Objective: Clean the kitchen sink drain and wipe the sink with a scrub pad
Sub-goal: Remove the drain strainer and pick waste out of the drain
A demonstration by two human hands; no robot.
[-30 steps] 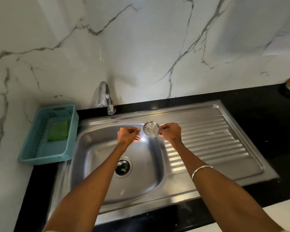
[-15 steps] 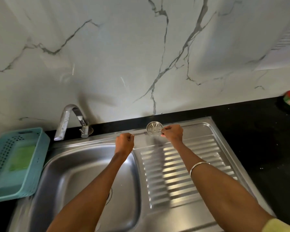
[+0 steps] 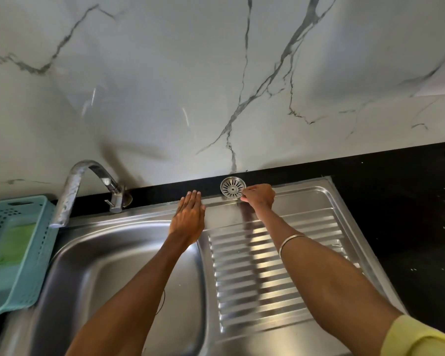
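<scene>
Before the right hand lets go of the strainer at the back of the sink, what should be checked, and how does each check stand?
1. Drain strainer held by right hand: ok, fingers pinch its edge.
2. Strainer fully resting on the back ledge: cannot tell, it stands tilted against the wall.
3. Left hand free: ok, open and flat, holding nothing.
4. Scrub pad available: ok, green pad lies in the teal basket.
5. Tap off: ok, no water visible.
6. Drain opening clear: cannot tell, the left forearm covers it.

Likely home kitchen — steel sink, faucet, marble backsplash.
</scene>
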